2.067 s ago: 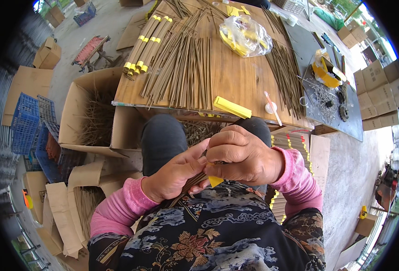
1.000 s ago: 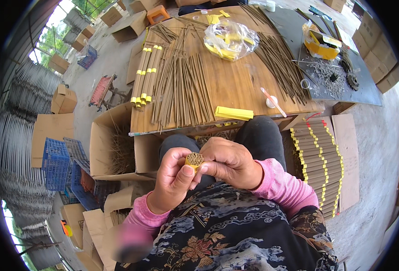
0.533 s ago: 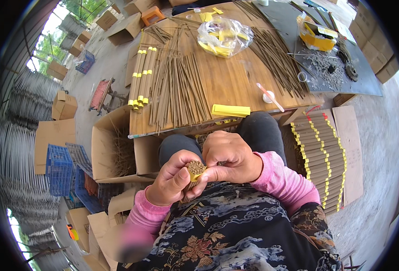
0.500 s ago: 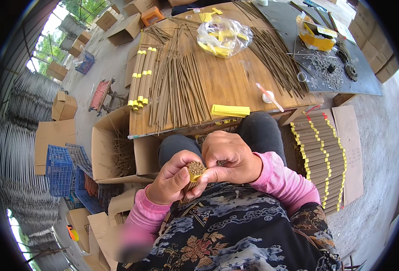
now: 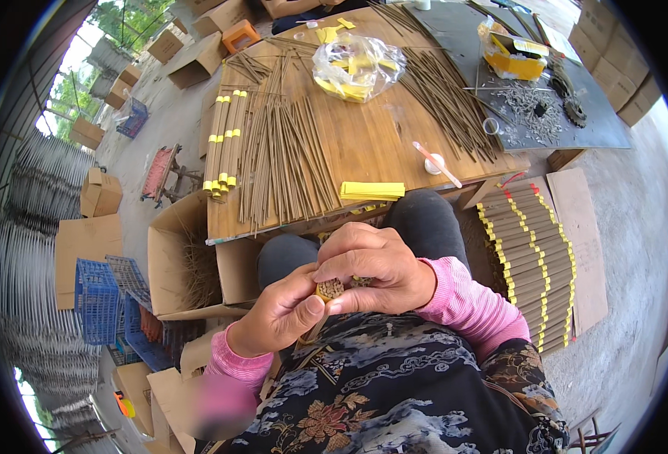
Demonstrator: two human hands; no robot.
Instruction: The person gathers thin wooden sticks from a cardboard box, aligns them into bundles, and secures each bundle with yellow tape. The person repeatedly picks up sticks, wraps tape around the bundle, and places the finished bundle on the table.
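Over my lap, my left hand (image 5: 282,309) is closed around a bundle of brown incense sticks (image 5: 330,289), whose cut end points up toward me. A yellow paper strip wraps its rim. My right hand (image 5: 375,268) is closed at the same end, fingers curled over the top and thumb pressed to the near side. Something small and greenish brown shows under the right fingers, too hidden to name. Most of the bundle's length is out of sight below my hands. Ahead, a stack of yellow paper strips (image 5: 372,191) lies at the table's near edge.
The wooden table (image 5: 326,151) bears loose sticks (image 5: 284,163), yellow-banded bundles (image 5: 224,140), a plastic bag (image 5: 358,68) and a white pot (image 5: 434,163) with a pinkish spatula. Finished bundles (image 5: 527,265) lie at right. A cardboard box (image 5: 169,265) stands at left. Another person's arm shows at the far edge.
My right fingers have shifted left over the top of the bundle and now cover more of its end. The whole view has moved slightly.
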